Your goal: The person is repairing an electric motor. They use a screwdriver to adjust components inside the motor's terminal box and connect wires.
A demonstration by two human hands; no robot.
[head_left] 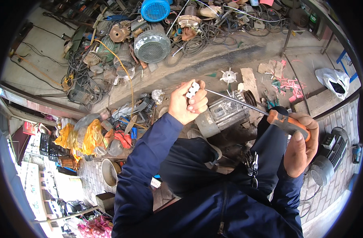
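Note:
My left hand [188,104] is closed, pinching a small white block [192,90] with knobs and dark gaps that looks like a terminal block. In my right hand [301,147] is a screwdriver [287,125] with an orange and dark grey handle. Its long metal shaft points left, and the tip ends beside the fingers of my left hand; whether it touches them or the block I cannot tell. Beyond my knees, below the shaft, a grey electric motor [229,113] lies on the ground, partly hidden by my leg.
Old motors [151,45], cables and parts crowd the far side. A white fan wheel [229,76] lies past the shaft. Pink wire scraps [288,84] and a white plastic bag [333,81] are at right. Another motor [330,156] stands by my right arm; yellow bags [92,137] are left.

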